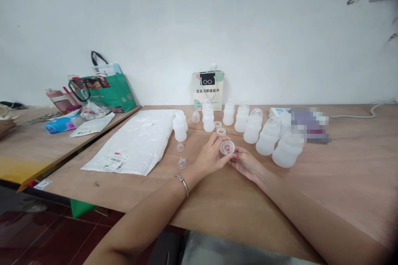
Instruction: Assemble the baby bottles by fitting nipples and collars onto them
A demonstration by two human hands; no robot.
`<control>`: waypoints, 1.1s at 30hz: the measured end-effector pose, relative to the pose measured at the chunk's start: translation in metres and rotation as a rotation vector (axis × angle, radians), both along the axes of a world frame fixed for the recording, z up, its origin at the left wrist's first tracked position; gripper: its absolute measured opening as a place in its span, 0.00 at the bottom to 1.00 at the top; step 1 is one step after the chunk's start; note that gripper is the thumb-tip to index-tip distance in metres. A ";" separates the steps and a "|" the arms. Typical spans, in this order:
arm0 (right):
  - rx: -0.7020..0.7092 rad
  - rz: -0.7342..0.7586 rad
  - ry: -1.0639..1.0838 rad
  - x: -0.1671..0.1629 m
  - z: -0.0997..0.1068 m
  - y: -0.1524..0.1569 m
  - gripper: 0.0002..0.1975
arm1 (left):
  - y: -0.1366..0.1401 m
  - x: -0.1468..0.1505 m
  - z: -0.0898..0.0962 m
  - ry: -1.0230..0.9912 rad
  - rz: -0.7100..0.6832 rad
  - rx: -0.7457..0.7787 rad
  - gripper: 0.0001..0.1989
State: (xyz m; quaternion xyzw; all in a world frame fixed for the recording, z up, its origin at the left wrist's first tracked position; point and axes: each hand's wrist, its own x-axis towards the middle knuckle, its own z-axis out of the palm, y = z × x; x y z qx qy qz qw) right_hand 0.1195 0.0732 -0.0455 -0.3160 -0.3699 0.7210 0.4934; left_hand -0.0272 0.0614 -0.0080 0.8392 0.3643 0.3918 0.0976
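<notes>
**Ring held between both hands over the table**

While both forearms rest on the table (342,190), a translucent ring (226,147) is held between the left hand (212,155) and the right hand (245,164), just above the wood. The left fingers are closed on the ring's near-left edge; the right fingertips are pinched on its lower right edge. Something pinkish shows through the ring's centre; whether it is an insert or a fingertip cannot be told.

The step in hand is judged to be the fitting or checking of this ring. A steady two-handed grip and a part aligned squarely to the ring's opening would be called for next.

Just beyond the left fingertips two more rings (221,131) are lying, and beyond those a row of bottles (253,128) is standing, curving round past the right fingers. Outboard of the left fingers a lone bottle (180,126) and two small clear nipples (182,162) are set, with a flat plastic bag (137,140) further out. A paper bag (208,89) is propped at the wall, well beyond both hands.

The nearest bottles are close to the right fingers and could be knocked by a careless reach. A bracelet (183,183) is worn on the left wrist.
</notes>
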 end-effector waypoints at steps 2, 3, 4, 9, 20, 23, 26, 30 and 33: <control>0.014 -0.014 0.001 0.000 -0.001 0.000 0.07 | 0.002 -0.001 -0.001 -0.038 0.029 0.032 0.18; 0.023 -0.021 0.001 0.000 -0.002 0.000 0.08 | 0.003 -0.001 -0.001 -0.056 0.037 0.045 0.18; 0.032 -0.028 0.000 0.000 -0.002 0.000 0.08 | 0.003 -0.002 -0.001 -0.067 0.040 0.053 0.18; 0.045 -0.042 -0.030 -0.001 -0.002 -0.001 0.10 | 0.000 -0.006 0.003 -0.036 -0.023 0.040 0.17; 0.044 -0.029 -0.029 0.001 0.002 -0.004 0.08 | -0.004 -0.010 0.010 0.040 -0.113 0.061 0.18; 0.017 -0.025 0.010 0.002 0.004 -0.005 0.08 | 0.000 -0.011 0.007 0.078 -0.071 0.060 0.19; -0.083 0.083 0.108 0.001 0.009 -0.008 0.10 | 0.003 -0.008 0.002 0.158 -0.004 0.053 0.19; -0.082 0.145 0.136 -0.002 0.011 -0.010 0.11 | 0.002 -0.009 0.002 0.222 -0.047 0.037 0.23; -0.043 0.074 0.106 -0.001 0.010 -0.009 0.10 | 0.002 -0.018 0.014 0.146 -0.060 0.072 0.25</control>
